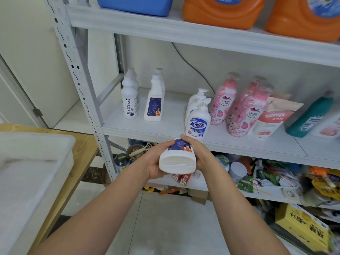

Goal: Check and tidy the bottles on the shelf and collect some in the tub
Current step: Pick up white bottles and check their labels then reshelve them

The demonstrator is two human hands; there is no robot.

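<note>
Here, I saw both hands holding one bottle [177, 159] just in front of the middle shelf [147, 126], with its base turned toward the camera. The left hand [152, 162] cupped it from the left, its fingers wrapped underneath and mostly hidden. The right hand [199, 153] gripped the other side, its fingers [185, 138] curled over the blue label. White bottles [129, 102], pump bottles [197, 122] and pink bottles [222, 102] stood upright on the shelf. The tub [36, 162] sat on the wooden table [81, 144] at the left, well apart from the bottle.
</note>
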